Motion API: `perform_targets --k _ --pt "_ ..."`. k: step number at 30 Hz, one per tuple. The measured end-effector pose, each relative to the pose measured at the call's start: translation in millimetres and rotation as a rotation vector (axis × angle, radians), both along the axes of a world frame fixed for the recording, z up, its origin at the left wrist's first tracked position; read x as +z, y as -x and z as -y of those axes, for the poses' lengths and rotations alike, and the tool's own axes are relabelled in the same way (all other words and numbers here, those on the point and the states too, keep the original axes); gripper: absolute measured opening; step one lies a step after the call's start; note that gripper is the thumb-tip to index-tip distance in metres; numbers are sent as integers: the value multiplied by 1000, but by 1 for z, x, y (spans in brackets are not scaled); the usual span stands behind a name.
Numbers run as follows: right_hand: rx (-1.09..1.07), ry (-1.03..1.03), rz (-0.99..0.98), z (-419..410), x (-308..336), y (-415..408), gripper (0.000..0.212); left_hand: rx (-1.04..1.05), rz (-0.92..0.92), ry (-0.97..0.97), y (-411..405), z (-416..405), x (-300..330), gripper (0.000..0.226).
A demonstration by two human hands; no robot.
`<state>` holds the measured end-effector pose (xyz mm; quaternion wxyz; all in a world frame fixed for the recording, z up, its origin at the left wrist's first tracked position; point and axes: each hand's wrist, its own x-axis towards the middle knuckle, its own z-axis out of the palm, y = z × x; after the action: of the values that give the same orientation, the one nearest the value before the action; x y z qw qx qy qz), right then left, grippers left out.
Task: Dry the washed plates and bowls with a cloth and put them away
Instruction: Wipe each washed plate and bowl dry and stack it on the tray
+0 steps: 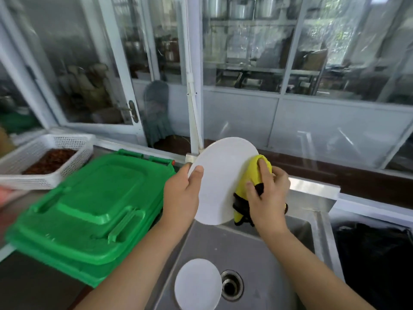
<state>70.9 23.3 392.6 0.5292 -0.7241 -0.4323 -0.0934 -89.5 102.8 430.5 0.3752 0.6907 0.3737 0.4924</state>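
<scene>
Left hand [183,193] pinches the white plate [220,177] rim mid-frame; right hand [267,193] grips the cloth [251,173]. Likely stiff, slick, breakable.

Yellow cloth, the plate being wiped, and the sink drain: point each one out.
yellow cloth [253,175], head view, on its upper yellow fold.
plate being wiped [220,175], head view, on the middle of its white face.
sink drain [231,285], head view, on its dark opening.
</scene>
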Motion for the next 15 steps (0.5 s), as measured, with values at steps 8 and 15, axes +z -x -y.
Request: perform_targets --k 8,15 --pt "-104 -116 385 6 58 13 46 -21 108 43 -5 34 36 38" --pt "97 -256 712 8 84 53 43 -11 239 65 -6 39 64 45"
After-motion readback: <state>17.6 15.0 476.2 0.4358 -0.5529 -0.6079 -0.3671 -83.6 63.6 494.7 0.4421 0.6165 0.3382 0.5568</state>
